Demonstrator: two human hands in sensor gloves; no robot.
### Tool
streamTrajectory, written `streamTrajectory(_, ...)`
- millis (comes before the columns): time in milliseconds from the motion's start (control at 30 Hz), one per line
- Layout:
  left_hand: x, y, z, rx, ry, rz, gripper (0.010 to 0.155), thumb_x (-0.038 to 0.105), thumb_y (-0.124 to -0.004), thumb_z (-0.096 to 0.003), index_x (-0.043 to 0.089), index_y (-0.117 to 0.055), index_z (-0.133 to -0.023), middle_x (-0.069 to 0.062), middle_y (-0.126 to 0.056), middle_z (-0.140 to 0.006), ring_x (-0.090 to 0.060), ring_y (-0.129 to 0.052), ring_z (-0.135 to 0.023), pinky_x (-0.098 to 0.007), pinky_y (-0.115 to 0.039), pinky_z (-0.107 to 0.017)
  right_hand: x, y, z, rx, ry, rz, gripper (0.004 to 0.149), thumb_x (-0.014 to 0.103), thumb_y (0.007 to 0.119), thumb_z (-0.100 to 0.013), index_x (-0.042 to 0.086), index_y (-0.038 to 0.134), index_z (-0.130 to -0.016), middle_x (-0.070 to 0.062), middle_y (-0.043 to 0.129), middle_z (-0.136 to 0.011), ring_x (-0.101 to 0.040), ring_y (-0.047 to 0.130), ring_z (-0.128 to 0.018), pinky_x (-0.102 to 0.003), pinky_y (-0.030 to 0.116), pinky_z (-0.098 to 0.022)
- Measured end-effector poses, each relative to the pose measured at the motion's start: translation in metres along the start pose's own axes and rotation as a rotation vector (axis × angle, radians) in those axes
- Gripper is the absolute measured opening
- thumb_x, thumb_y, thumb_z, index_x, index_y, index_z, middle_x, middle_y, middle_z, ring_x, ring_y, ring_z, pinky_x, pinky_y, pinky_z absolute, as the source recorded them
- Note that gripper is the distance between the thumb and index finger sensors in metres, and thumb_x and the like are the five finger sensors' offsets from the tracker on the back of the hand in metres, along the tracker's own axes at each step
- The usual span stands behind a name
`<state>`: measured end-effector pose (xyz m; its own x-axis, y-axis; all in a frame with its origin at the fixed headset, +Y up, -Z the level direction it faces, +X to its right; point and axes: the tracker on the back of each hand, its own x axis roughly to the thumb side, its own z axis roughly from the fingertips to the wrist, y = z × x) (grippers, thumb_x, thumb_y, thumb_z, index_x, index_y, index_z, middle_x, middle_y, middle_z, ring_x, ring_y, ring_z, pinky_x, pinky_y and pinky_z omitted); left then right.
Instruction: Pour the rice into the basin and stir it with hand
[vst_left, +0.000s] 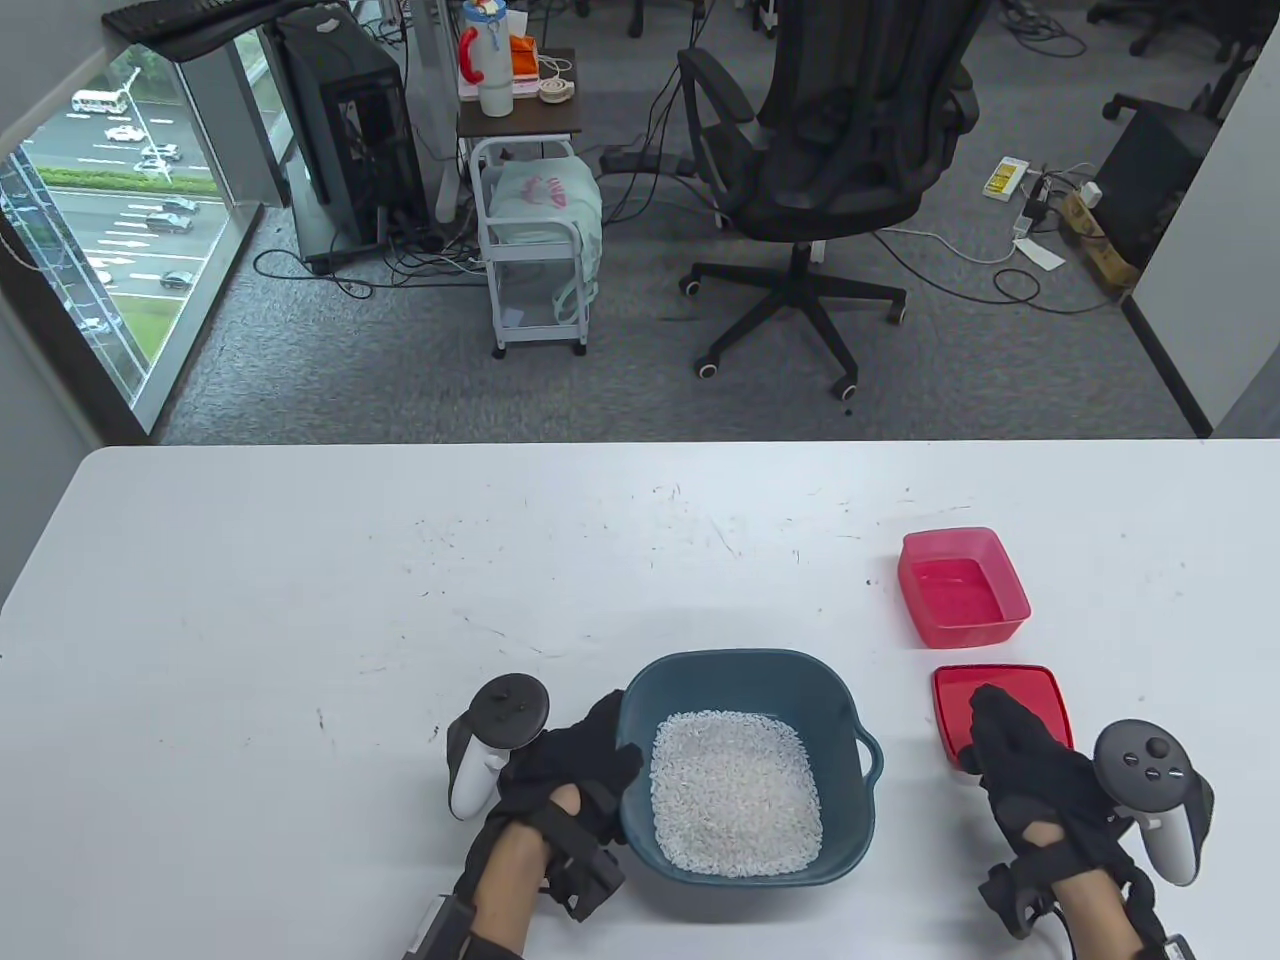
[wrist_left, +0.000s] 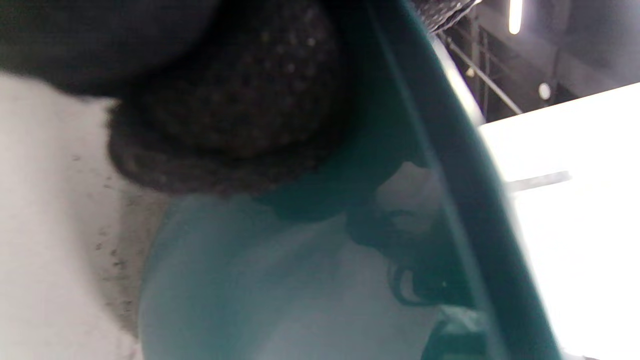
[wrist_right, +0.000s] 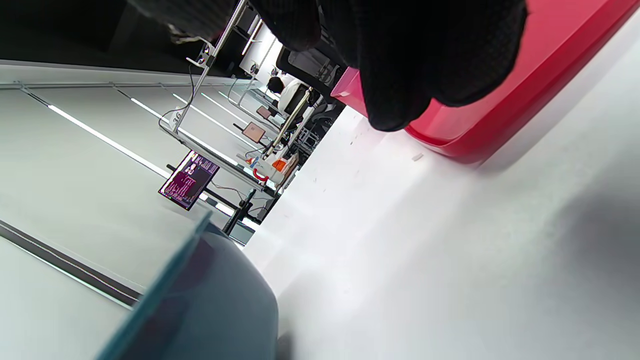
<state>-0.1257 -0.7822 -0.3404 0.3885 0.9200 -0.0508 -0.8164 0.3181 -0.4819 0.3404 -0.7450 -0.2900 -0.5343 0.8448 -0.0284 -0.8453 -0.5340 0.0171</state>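
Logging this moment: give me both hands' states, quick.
Left hand: grips the basin rim.
Right hand: open, resting on the red lid.

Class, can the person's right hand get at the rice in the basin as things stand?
Probably yes. The right hand rests on the red lid, beside the blue basin. The basin is open-topped, the rice lies uncovered, and nothing stands between. The left hand holds only the far rim.
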Motion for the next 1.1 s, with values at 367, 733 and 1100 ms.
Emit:
streamTrajectory(367, -0.008, -0.001, -0.002, 0.007, 0.009, -0.011, 0.074, 0.026, -0.079, -0.0503, -0.002, -0.043, -0.109, -0.036, -0.066, -0.101, -0.017, -0.107, -0.009, -0.027, -0.096, 0.0, 0.071, 0.042, 0.007, 0.056, -0.272, 0.298, 0.062, 0.039, 0.074, -0.04, 0.008, 0.072, -0.093, -0.029, 0.068, -0.093, -0.053, 0.086, -0.073, -0.068, 0.073, -0.048)
streamTrajectory(733, -0.008, -0.001, -0.002, 0.014, 0.013, -0.028, 0.074, 0.026, -0.079, -0.0502, -0.002, -0.043, -0.109, -0.036, -0.067, -0.101, -0.017, -0.107, -0.009, -0.027, -0.096, 0.0, 0.155, 0.172, -0.031, 0.809, -0.224, 0.862, 0.06, 0.039, 0.075, -0.04, 0.015, 0.076, -0.095, -0.019, 0.068, -0.102, -0.051, 0.07, -0.09, -0.07, 0.061, -0.059)
streamTrajectory(1100, -0.009, -0.002, -0.002, 0.017, 0.011, -0.043, 0.075, 0.026, -0.078, -0.0503, -0.002, -0.043, -0.109, -0.036, -0.066, -0.101, -0.017, -0.107, -0.011, -0.027, -0.096, -0.001, 0.156, 0.247, -0.066, 0.939, -0.142, 1.151, 0.063, 0.04, 0.073, -0.039, 0.026, 0.061, -0.099, -0.006, 0.05, -0.108, -0.042, 0.056, -0.098, -0.069, 0.053, -0.062)
